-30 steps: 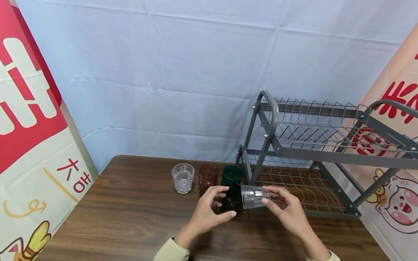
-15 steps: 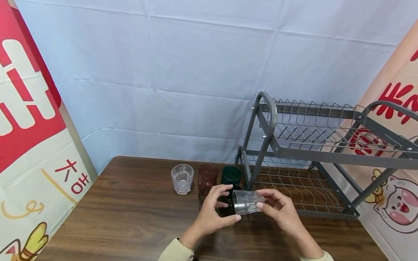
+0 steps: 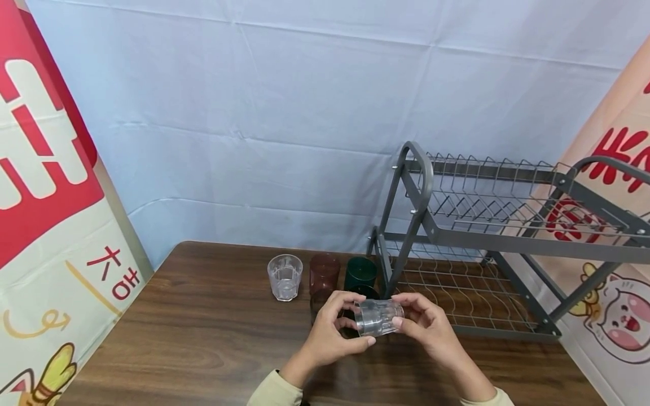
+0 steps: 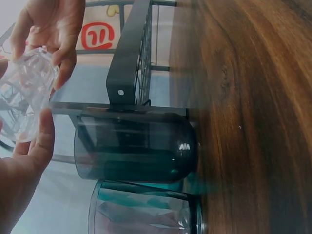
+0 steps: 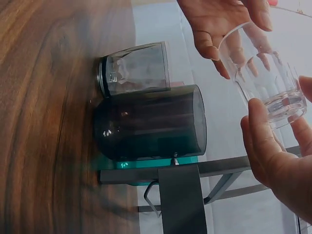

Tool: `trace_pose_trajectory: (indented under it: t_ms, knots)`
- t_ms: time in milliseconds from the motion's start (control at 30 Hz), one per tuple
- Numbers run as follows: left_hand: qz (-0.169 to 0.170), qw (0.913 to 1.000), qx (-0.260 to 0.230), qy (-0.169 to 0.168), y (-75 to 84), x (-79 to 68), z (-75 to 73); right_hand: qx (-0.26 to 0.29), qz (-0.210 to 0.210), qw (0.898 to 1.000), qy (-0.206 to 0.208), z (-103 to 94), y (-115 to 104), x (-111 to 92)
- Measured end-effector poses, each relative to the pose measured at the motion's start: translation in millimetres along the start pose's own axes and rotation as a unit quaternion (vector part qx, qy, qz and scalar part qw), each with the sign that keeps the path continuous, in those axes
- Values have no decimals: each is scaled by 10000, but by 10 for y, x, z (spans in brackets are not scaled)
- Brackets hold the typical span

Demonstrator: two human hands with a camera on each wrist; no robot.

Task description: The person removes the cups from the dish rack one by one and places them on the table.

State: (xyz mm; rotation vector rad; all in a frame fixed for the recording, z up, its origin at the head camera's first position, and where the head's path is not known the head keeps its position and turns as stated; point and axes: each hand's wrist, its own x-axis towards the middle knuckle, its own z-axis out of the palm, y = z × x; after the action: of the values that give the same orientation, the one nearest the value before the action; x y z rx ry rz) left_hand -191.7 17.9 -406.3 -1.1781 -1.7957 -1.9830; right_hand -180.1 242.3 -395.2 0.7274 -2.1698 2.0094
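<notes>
Over the table's middle a clear drinking glass lies tilted on its side in the air. My right hand pinches its base end between thumb and fingers. At its rim end, my left hand curls thumb and fingers around the edge. In the left wrist view the clear glass sits between both hands' fingertips. Behind and below the hands stand a reddish tumbler, a green tumbler and darker glasses partly hidden. The right wrist view shows a dark tumbler beside a smoky faceted glass.
Another clear glass stands upright to the left of the coloured ones. A grey two-tier dish rack stands at the right, close behind the hands. The brown wooden table ends at a pale cloth at the back.
The clear glass has moved left, carried by my right hand, until its rim lies between the left hand's fingers and thumb. The standing glasses have not moved.
</notes>
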Motion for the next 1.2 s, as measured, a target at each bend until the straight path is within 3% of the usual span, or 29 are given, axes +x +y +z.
trace_pose_trajectory:
  t_ms: [367, 600, 733, 833, 900, 1000, 1100, 1200]
  knots:
    - [-24, 10000, -17, -25, 9, -29, -37, -166, 207, 9995, -186, 33, -53, -39]
    - [-84, 9998, 206, 14, 78, -51, -122, -625, 370, 9971, -203, 59, -119, -59]
    - [-352, 9983, 445, 103, 52, -84, -134, -842, 655, 9939, -281, 33, -165, -72]
    - [-594, 9959, 650, 215, 110, -94, -144, -1373, 955, 9845, -520, 11, -207, -83]
    - [-655, 9946, 768, 241, 230, -89, -155, -1805, 1108, 9750, -671, 8, -229, -99]
    - [-689, 9924, 993, 242, 268, -125, -184, -2376, 1190, 9610, -765, 19, -237, -143]
    - [-578, 9896, 1289, 280, 238, -171, -221, -2680, 1322, 9514, -749, 31, -244, -181]
    - [-440, 9834, 1724, 357, 112, -244, -275, -2883, 1461, 9441, -652, 47, -249, -219]
